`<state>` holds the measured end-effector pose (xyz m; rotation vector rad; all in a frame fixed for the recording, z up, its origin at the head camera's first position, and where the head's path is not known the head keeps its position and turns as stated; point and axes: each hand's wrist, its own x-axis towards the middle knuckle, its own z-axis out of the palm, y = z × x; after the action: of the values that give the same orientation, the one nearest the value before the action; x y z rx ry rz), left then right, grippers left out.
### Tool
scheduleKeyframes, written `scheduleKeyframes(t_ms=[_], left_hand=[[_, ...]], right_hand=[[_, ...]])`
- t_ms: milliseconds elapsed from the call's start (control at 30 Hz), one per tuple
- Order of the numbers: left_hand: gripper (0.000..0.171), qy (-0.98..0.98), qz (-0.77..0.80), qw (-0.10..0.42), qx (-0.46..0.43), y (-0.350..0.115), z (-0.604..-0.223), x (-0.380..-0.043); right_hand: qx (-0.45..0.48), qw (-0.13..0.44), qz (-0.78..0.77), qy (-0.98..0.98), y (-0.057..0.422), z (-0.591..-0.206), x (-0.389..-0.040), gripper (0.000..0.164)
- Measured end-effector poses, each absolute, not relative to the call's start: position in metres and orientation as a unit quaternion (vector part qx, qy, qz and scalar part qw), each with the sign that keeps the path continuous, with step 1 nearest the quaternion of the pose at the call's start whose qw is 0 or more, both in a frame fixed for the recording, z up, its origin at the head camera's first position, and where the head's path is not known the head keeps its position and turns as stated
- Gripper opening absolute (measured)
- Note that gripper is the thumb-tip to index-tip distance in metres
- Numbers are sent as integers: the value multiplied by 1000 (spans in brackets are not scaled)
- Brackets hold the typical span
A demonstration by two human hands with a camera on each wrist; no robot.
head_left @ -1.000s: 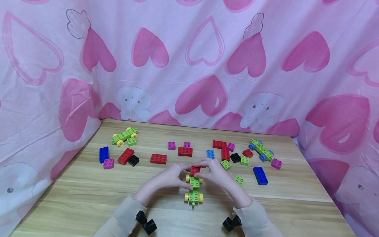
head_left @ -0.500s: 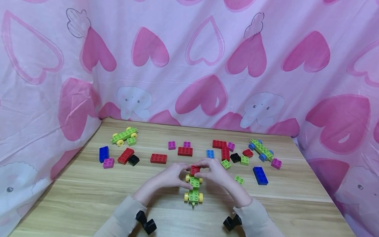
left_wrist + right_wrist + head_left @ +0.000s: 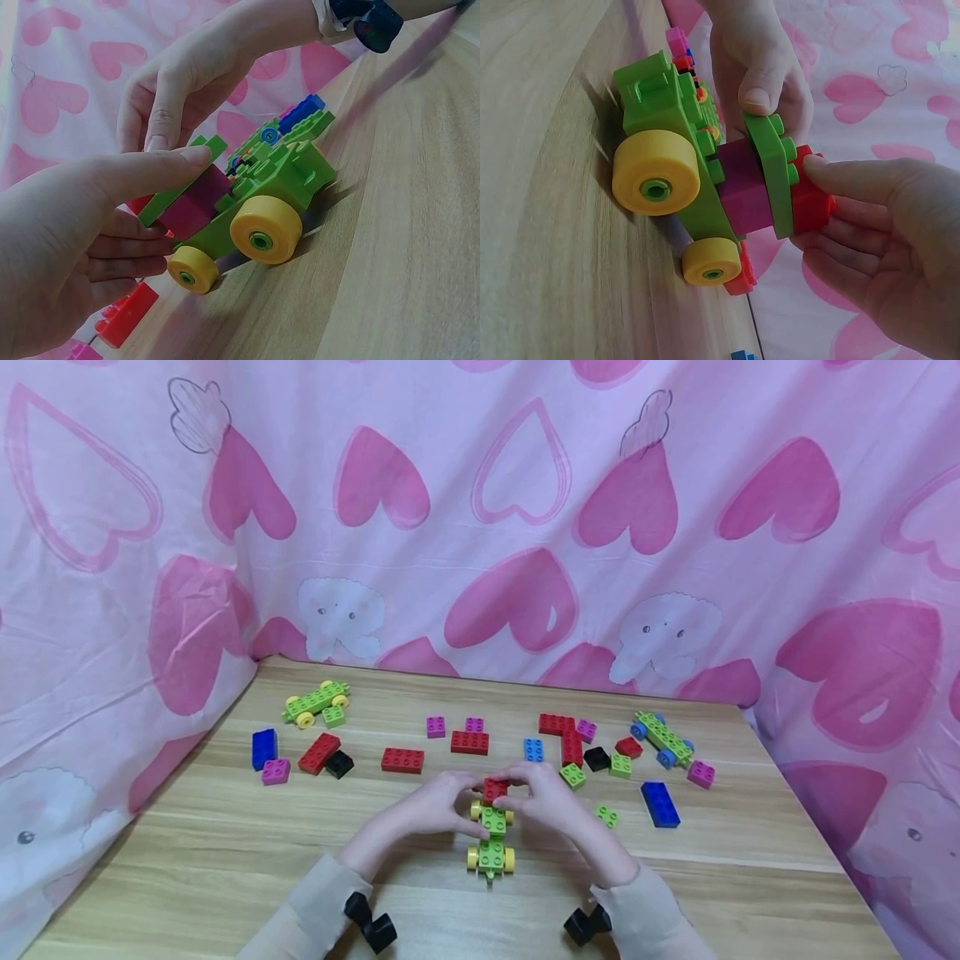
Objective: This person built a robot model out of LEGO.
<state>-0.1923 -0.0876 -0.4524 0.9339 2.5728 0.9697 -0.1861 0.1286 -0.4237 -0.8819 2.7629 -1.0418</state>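
Observation:
A green wheeled base (image 3: 491,857) with yellow wheels stands on the table in front of me. On it sits a purple brick (image 3: 744,191), seen in both wrist views. A thin green brick (image 3: 770,169) lies across the purple one, and on its far end is a red brick (image 3: 495,790). My left hand (image 3: 438,807) holds the green brick, its thumb on the near end; its fingertips are partly hidden. With thumb and fingers, my right hand (image 3: 542,793) pinches the red brick.
Another green base with yellow wheels (image 3: 315,702) stands at the back left, and one with blue wheels (image 3: 663,739) at the back right. Loose bricks lie between them, among them a red brick (image 3: 402,761) and a blue brick (image 3: 660,805). A pink heart-patterned cloth (image 3: 382,552) borders the table.

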Motion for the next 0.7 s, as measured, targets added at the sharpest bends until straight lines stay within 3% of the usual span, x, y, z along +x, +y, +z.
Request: scheduleKeyframes(t_ms=[700], left_hand=[[73,881,328,114,322,-88,-454,-192]], right_hand=[[-264,34,-362,894,127,-425,-187,30]])
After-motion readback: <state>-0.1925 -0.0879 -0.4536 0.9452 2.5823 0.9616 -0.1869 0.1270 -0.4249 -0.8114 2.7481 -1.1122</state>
